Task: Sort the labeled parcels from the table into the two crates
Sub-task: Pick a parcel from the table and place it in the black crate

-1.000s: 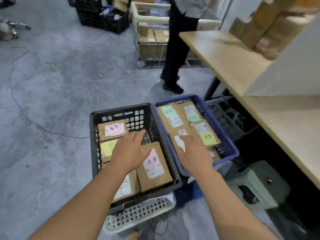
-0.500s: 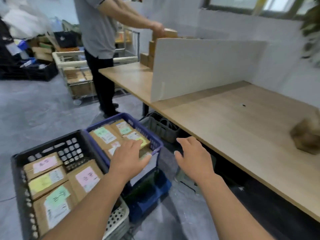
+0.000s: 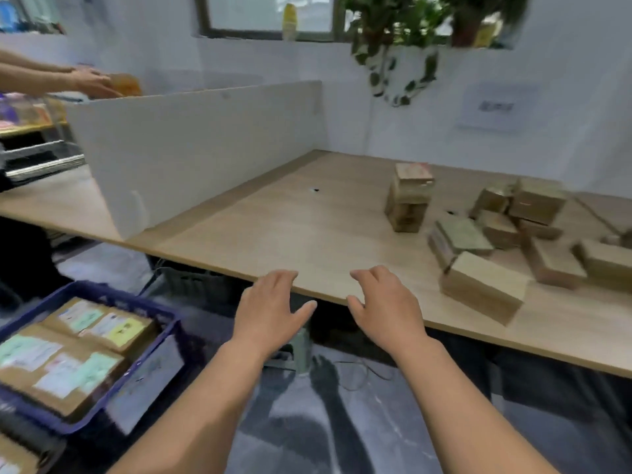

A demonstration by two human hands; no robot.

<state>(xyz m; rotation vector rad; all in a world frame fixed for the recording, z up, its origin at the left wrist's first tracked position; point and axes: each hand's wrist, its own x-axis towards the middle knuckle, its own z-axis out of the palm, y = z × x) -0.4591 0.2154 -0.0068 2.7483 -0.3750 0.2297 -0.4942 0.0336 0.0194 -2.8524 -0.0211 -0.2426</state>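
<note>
The brown cardboard parcels (image 3: pixel 533 230) still to be sorted lie in a loose cluster on the right part of the table (image 3: pixel 307 230). One small stack (image 3: pixel 408 200) stands upright at the cluster's left, and the nearest parcel (image 3: pixel 484 292) sits close to the table's front edge. Their labels are too blurred to read. At the lower left of the frame, a blue crate (image 3: pixel 160 314) stands on the floor, holding sorted parcels (image 3: pixel 61 367) with green, yellow and white labels facing up. Below it, in the bottom left corner, only the dark rim of a second crate (image 3: pixel 30 436) shows.

The table is light wood. A white divider board (image 3: pixel 205 148) stands upright on it and runs from the left towards the back wall. The wall is white, with a window (image 3: pixel 270 12) at the top, a yellow bottle (image 3: pixel 290 22) on its sill, a trailing green plant (image 3: pixel 400 39) to the right and a paper notice (image 3: pixel 496 107) further right. The floor (image 3: pixel 342 422) is grey and mottled. Another person's hands (image 3: pixel 92 83) reach in over the board at the upper left.

Both bare forearms stretch forward from the bottom of the frame. The left hand (image 3: pixel 270 309) and the right hand (image 3: pixel 386 302) are palm down at the table's front edge, side by side and apart. Their fingers are relaxed and slightly spread, and they grasp nothing. It cannot be told whether the fingertips touch the wood.
</note>
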